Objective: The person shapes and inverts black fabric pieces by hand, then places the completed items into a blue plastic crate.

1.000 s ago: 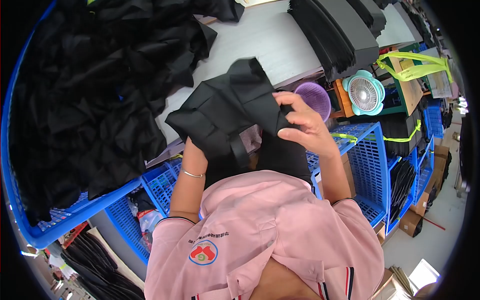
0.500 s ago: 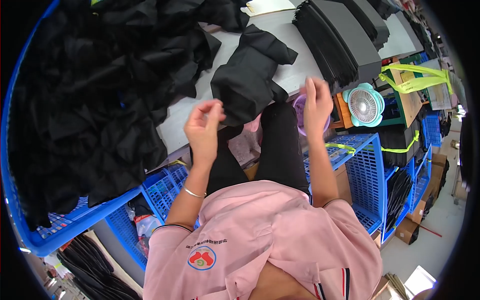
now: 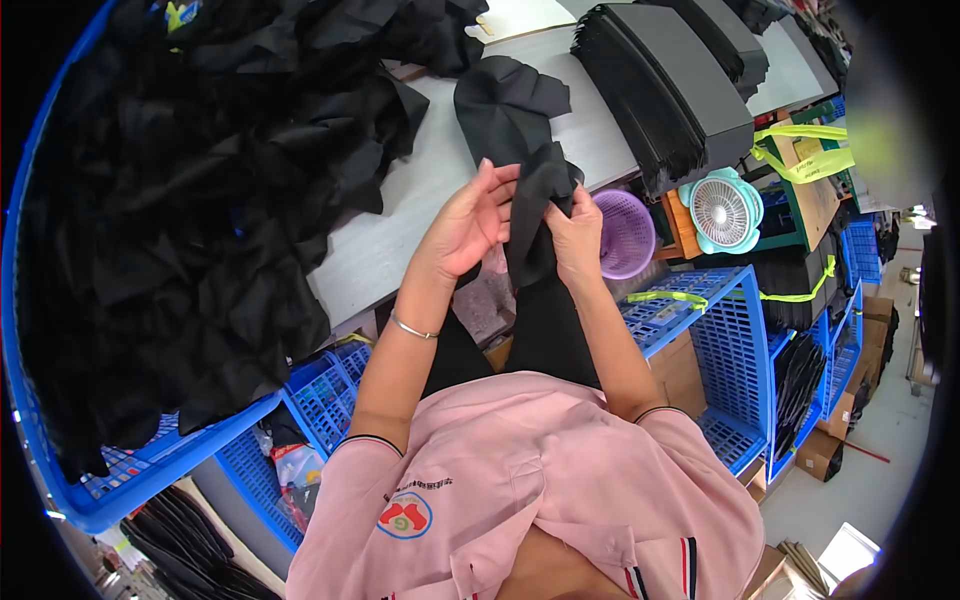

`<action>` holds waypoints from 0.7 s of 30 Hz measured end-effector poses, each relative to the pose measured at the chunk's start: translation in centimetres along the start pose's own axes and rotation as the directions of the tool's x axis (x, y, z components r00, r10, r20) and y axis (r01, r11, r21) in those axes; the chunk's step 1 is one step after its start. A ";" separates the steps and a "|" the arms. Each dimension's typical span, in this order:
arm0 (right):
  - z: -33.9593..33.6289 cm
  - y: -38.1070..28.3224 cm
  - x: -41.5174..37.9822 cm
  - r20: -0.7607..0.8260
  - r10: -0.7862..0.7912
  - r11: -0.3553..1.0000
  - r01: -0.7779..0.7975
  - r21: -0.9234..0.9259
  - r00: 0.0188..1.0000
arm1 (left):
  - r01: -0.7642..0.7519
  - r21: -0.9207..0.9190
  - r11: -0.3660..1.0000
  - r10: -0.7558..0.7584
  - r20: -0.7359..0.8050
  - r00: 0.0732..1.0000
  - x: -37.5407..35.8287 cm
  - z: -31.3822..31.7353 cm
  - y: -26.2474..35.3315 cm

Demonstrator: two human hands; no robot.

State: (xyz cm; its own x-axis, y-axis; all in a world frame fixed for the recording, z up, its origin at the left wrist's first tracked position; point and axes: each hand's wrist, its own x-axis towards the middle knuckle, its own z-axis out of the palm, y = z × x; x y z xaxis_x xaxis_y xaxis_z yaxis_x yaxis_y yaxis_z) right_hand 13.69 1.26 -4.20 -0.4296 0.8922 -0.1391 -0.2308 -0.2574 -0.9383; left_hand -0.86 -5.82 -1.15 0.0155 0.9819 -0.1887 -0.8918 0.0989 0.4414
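While the right hand [image 3: 578, 235] pinches the near part of the black cloth piece [image 3: 536, 225] between thumb and fingers, the left hand [image 3: 470, 225] hovers close on its left side, palm open and fingers spread, and from where I stand I can't tell whether those fingertips actually touch it. So that's one grip closed and one grip loose!

And look where the cloth lies: its far end rests bunched on the pale desk [image 3: 385, 240], while the near end hangs towards the dark trousers [image 3: 555, 330]. For me, that right pinch is the anchor; it should be firm enough to stop the slippery-looking folds sliding, but light enough not to press in a crease. The open left palm is well placed to support the loose side, and it would do best coming in flat, spreading the layers instead of scrunching them. Edges first, folds second, that's the tidy way, with both hands working at an even pull so neither side twists!

Space matters too. Over on the left, the heap of black cloth [image 3: 200, 220] spills above the blue crate [image 3: 190, 460], and everything's the same colour, so a trailing corner could easily snag or get lost there. On the right, the purple basket [image 3: 625, 235] sits just beside the right hand; a tucked elbow and small, low movements keep it clear of a knock.
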 end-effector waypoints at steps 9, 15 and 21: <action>-4.6 -2.8 0.7 0.408 0.231 0.769 -0.422 0.479 0.883 | -0.105 0.180 0.978 0.116 -0.052 0.992 0.5 -4.8 1.6; -0.1 -3.2 1.3 0.331 0.296 0.951 -0.244 -0.190 0.896 | -0.175 0.547 0.819 0.306 -0.157 0.939 0.6 -3.3 0.1; -1.4 -1.4 2.1 -0.040 -0.459 0.548 0.248 -0.799 0.887 | -0.254 0.923 0.289 0.882 -0.153 0.445 0.4 -3.6 1.4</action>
State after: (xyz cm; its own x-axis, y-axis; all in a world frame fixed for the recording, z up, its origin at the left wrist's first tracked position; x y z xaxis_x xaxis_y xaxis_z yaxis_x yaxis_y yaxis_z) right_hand 14.35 4.05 -3.63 -0.2401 0.9248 0.2950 0.4648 0.3763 -0.8014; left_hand -3.73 -5.87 -3.79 -0.8493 0.4995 0.1709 0.1558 -0.0720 0.9852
